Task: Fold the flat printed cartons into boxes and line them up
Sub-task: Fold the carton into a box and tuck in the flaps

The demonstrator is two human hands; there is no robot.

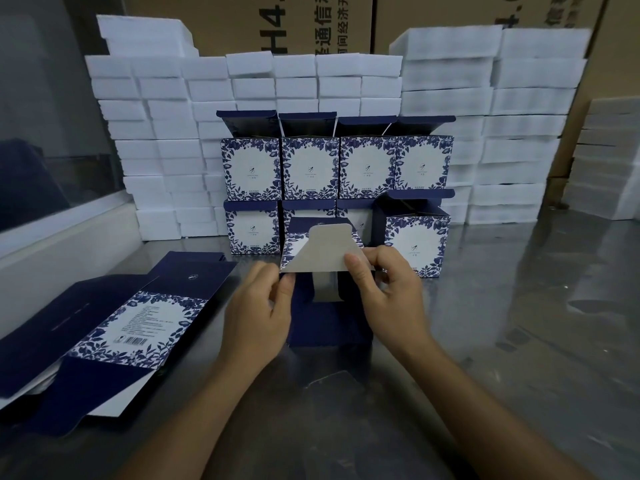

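Note:
A half-folded blue-and-white floral carton (325,317) stands in front of me with its grey inner flap (322,251) turned up. My left hand (258,306) pinches the flap's left corner, and my right hand (388,289) pinches its right edge. To my left lies a stack of flat printed cartons (114,327). Behind the held carton, folded boxes (311,168) with open dark lids stand in two stacked rows; one box (415,244) ends the lower row at the right.
The work surface is a shiny metal table (519,306). Stacks of white foam blocks (156,133) fill the back, with taller piles (502,116) at the right. Brown shipping cartons (311,22) stand behind them. A glass partition (52,116) runs along the left.

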